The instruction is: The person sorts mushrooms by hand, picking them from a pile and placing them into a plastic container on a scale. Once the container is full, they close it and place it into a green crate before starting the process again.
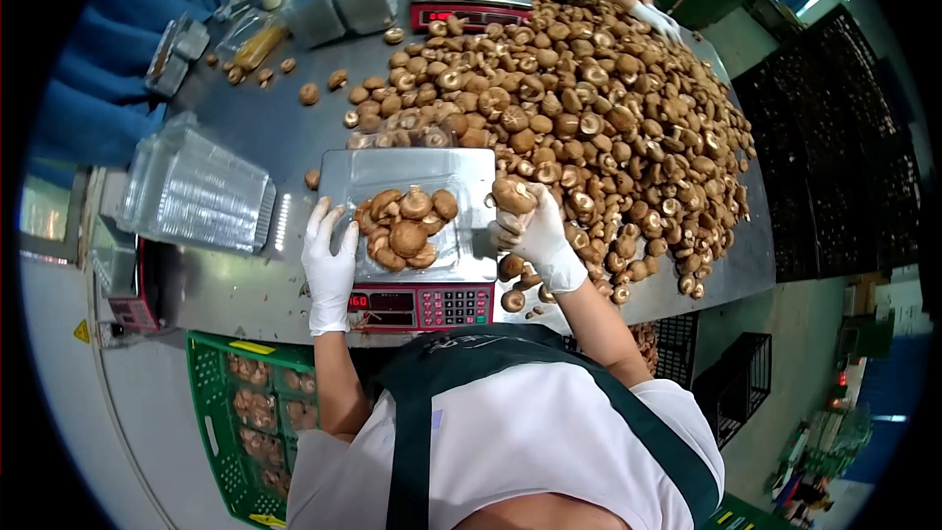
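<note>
Head view: brown, round-capped mushroom [514,195] in gripping right hand [540,238]; left hand [329,265] open, flat against heaped tray [392,169].

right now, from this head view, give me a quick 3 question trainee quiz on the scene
1. True or false: the white-gloved right hand holds a brown mushroom.
2. Where does the white-gloved left hand rest? A) on a green plastic crate B) at the left edge of the shiny steel platform of the red-fronted digital scale C) on the big loose heap
3. Fill in: the platform carries a small pile of brown ____.

Key: 1 true; 2 B; 3 mushrooms.
</note>
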Demonstrator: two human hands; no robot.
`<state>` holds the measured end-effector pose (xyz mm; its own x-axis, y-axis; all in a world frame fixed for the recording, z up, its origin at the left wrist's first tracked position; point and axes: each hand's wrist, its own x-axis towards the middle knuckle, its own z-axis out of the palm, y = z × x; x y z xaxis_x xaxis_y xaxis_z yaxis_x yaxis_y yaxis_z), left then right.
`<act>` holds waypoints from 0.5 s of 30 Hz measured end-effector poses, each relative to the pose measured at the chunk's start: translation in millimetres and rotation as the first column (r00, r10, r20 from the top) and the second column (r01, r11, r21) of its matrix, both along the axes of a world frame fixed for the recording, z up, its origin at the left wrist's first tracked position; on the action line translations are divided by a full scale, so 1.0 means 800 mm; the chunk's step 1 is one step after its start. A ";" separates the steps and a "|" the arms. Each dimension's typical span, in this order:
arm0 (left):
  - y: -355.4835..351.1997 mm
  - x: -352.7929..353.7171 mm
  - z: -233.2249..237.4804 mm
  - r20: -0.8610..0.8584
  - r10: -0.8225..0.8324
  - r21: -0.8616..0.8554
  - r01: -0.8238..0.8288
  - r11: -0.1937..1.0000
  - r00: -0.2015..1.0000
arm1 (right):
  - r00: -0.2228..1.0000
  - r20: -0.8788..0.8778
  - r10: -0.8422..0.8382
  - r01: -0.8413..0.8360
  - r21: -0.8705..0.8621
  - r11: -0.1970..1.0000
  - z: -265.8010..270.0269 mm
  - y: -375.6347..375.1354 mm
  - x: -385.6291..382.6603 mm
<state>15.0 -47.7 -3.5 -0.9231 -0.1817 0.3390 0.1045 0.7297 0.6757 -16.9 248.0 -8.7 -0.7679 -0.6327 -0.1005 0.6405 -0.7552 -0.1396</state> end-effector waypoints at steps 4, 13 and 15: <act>0.035 -0.010 0.015 -0.024 -0.190 -0.063 0.188 0.980 0.981 | 0.996 0.082 -0.040 0.037 0.036 0.999 -0.005 0.003 0.005; 0.059 0.001 -0.004 0.106 -0.190 -0.313 0.214 0.925 0.976 | 0.975 0.203 -0.088 0.101 -0.056 0.993 0.000 0.004 0.024; 0.059 0.002 -0.006 0.089 -0.199 -0.314 0.217 0.924 0.976 | 0.968 0.242 -0.066 0.075 -0.028 0.997 0.001 0.003 0.026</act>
<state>16.8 -0.3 -8.2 -0.9471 0.1262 0.2952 0.2470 0.8740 0.4186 3.9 250.1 -7.5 -0.7665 -0.5849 -0.2654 0.5972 -0.8011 0.0407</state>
